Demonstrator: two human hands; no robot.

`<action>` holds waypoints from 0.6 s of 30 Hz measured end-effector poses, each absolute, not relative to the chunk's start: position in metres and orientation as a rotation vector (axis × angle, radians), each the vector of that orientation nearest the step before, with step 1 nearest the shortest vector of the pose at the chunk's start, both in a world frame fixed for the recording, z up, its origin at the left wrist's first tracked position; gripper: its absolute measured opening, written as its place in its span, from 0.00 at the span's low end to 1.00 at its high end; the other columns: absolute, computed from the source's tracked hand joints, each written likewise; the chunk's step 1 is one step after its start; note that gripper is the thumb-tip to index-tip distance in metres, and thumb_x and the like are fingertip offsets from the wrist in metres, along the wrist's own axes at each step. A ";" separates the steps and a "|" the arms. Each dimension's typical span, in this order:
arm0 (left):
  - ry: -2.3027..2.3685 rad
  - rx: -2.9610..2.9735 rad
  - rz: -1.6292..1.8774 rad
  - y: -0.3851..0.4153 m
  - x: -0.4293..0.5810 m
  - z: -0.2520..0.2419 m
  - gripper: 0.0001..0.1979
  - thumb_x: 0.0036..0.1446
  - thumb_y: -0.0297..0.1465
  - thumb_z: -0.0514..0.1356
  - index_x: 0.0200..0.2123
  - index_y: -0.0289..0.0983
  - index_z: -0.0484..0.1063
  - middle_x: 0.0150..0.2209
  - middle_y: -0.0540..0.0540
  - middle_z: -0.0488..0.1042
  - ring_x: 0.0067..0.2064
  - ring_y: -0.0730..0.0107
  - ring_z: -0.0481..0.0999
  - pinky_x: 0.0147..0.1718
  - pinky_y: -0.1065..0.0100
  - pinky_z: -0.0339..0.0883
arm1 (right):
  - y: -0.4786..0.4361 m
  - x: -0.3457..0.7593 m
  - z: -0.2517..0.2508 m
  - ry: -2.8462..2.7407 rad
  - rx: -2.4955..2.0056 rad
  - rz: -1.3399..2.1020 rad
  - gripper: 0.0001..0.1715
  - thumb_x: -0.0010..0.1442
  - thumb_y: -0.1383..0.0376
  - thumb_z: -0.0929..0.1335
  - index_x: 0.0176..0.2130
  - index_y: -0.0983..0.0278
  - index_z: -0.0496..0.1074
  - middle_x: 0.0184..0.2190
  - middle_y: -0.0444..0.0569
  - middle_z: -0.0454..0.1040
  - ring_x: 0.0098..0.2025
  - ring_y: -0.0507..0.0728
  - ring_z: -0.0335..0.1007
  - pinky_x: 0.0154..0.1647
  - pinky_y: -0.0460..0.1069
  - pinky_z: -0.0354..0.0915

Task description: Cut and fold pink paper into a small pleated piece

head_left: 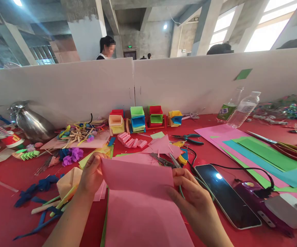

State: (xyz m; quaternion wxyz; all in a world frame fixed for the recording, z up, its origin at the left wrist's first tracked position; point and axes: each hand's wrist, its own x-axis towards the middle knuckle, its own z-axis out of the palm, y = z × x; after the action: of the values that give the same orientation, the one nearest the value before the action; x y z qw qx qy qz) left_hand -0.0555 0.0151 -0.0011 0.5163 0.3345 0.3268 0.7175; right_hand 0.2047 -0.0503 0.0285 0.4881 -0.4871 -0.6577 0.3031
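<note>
A pink sheet of paper (138,178) is held up between both hands, its far part bent over above more pink paper (145,219) on the table. At its left corner my left hand (91,171) pinches the edge between thumb and fingers. My right hand (189,192) has its fingers closed at the sheet's right edge, with scissors (175,160) also in it, their blades pointing away. Pink scraps (162,145) and thin strips lie just beyond the sheet.
A phone (226,195) and a purple power bank (263,206) with cables lie right of my right hand. Small folded paper boxes (137,118) line the partition (86,89). Pliers (189,138), bottles (244,108), a steel jug (32,121) and coloured sheets (269,154) surround the work.
</note>
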 end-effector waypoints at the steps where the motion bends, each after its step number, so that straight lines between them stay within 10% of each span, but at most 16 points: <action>1: 0.812 0.808 1.729 0.016 -0.055 -0.001 0.14 0.41 0.39 0.68 0.24 0.38 0.69 0.25 0.54 0.68 0.27 0.76 0.67 0.28 0.73 0.64 | -0.050 0.204 0.029 -1.542 -1.186 0.813 0.12 0.56 0.56 0.66 0.28 0.62 0.70 0.30 0.48 0.70 0.32 0.55 0.68 0.31 0.48 0.66; 5: 1.033 1.011 1.841 0.017 -0.052 0.001 0.16 0.48 0.38 0.64 0.40 0.40 0.70 0.41 0.48 0.72 0.41 0.69 0.71 0.39 0.71 0.64 | -0.054 0.210 0.035 -1.352 -1.317 0.699 0.10 0.59 0.57 0.64 0.33 0.61 0.68 0.21 0.45 0.70 0.19 0.52 0.64 0.16 0.45 0.60; 13: 0.902 0.847 1.391 0.012 -0.045 -0.003 0.29 0.49 0.54 0.54 0.45 0.39 0.66 0.38 0.42 0.76 0.38 0.59 0.76 0.32 0.62 0.68 | -0.069 0.193 0.014 -2.137 -0.827 -0.232 0.13 0.56 0.73 0.65 0.42 0.61 0.71 0.40 0.46 0.78 0.41 0.57 0.73 0.41 0.50 0.67; 18: 1.040 0.802 1.206 0.013 -0.037 -0.015 0.24 0.47 0.33 0.65 0.49 0.38 0.66 0.38 0.43 0.77 0.35 0.62 0.77 0.30 0.67 0.68 | -0.076 0.177 -0.012 -2.239 -0.721 -0.011 0.09 0.59 0.67 0.64 0.40 0.61 0.72 0.37 0.47 0.79 0.39 0.56 0.73 0.39 0.48 0.69</action>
State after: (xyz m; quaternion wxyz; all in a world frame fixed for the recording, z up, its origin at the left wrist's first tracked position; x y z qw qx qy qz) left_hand -0.0373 0.0127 -0.0150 0.6281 0.3498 0.4538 0.5264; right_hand 0.1772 -0.0759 -0.0117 0.3845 -0.2830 -0.8787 -0.0042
